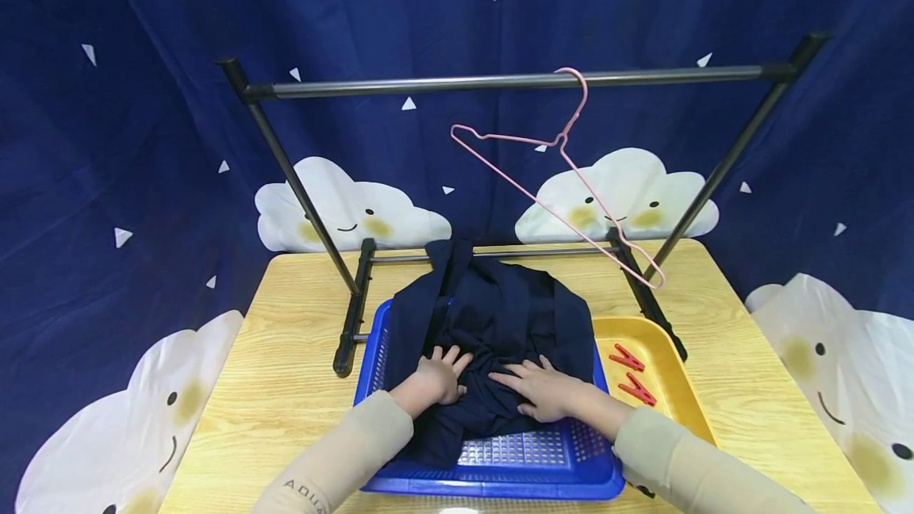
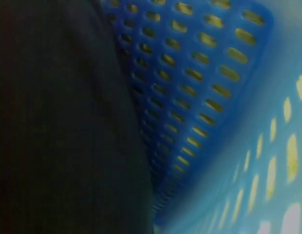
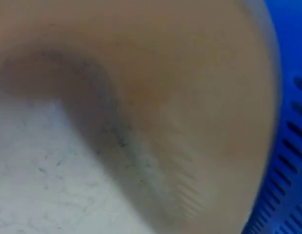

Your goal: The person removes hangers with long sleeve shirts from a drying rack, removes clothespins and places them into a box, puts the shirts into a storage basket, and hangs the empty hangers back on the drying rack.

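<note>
A dark navy garment (image 1: 493,308) lies in and over a blue plastic basket (image 1: 493,489), its far part draped past the back rim. My left hand (image 1: 441,375) rests on the cloth left of the middle, fingers spread. To its right, my right hand (image 1: 539,389) lies palm down on the same cloth with its fingers extended. Up close in the left wrist view, the dark cloth (image 2: 63,126) covers the left half beside the perforated basket (image 2: 190,73). Skin and a pale sleeve fill most of the right wrist view, next to the basket wall (image 3: 292,161).
A black rack with a metal bar (image 1: 414,86) stands on the wooden table (image 1: 286,387). From the bar hangs a pink hanger (image 1: 514,181). Right of the basket is a yellow tray (image 1: 671,363) holding red clips (image 1: 635,389). Behind hangs a blue curtain (image 1: 400,14).
</note>
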`<state>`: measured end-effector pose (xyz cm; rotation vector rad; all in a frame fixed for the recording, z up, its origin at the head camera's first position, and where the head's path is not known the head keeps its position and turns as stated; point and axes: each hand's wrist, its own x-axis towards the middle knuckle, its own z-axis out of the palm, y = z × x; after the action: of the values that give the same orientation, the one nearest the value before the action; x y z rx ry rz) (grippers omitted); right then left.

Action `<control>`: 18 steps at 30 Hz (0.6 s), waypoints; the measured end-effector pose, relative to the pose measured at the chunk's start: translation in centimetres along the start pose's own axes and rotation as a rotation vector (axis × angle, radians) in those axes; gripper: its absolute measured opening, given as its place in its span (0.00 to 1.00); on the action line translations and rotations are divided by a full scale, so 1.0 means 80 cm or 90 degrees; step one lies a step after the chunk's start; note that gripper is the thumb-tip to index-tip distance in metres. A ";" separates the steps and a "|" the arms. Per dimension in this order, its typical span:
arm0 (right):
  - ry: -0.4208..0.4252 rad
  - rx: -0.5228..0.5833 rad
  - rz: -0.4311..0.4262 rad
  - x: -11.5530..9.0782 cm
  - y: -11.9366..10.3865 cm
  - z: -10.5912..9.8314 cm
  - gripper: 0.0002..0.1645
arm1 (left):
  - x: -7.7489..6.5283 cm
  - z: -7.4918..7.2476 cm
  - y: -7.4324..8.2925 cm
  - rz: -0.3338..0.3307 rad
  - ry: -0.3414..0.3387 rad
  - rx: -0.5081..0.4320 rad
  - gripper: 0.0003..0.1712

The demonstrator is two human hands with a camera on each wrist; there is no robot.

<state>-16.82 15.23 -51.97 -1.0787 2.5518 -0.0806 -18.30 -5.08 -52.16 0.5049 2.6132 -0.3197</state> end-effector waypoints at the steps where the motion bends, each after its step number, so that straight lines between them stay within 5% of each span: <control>1: 0.001 0.004 -0.001 0.000 0.000 0.000 0.38 | 0.000 -0.001 0.000 -0.001 -0.002 -0.002 0.32; 7: 0.015 0.015 -0.007 -0.004 0.002 -0.005 0.37 | -0.004 -0.011 -0.006 0.015 0.000 -0.023 0.32; 18: 0.058 -0.016 -0.046 -0.024 -0.007 -0.056 0.26 | -0.027 -0.052 -0.030 0.133 0.111 -0.046 0.23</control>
<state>-16.79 15.76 -47.07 -1.2033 2.5997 -0.1196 -19.09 -6.67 -47.19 0.8058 2.6947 -0.1179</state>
